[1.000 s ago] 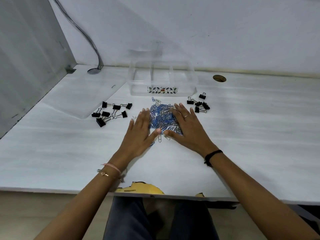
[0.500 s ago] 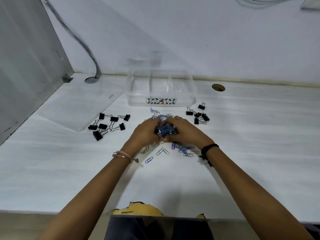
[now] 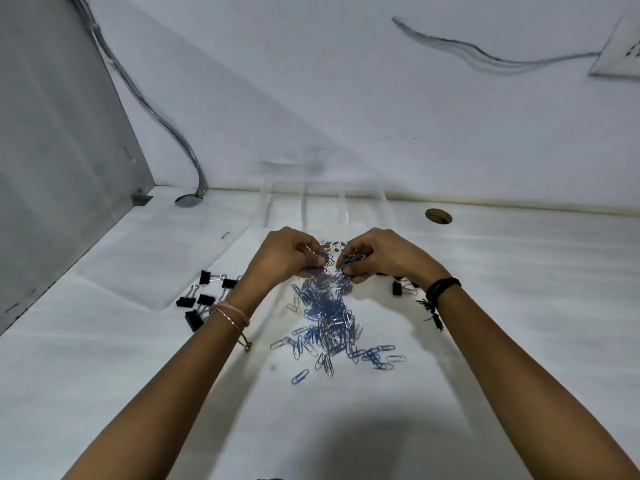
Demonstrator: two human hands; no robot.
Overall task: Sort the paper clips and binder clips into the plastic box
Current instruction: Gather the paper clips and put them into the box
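Two hands were raised side by side just in front of the clear plastic box, each closed around a small bunch of blue paper clips. The left hand had its fingers curled in, pinching clips at its fingertips, and the right hand mirrored it, thumb and fingers nipping another bunch. A loose string of clips hung from both hands down to the heap of paper clips spread on the white table, between the forearms. Some strays lay at the near edge of the heap. A cluster of black binder clips lay to the left of the left wrist, beside a clear flat lid. A few more binder clips showed just behind the right wrist, partly hidden. The box stood against the back wall, its compartments empty as far as could be seen.
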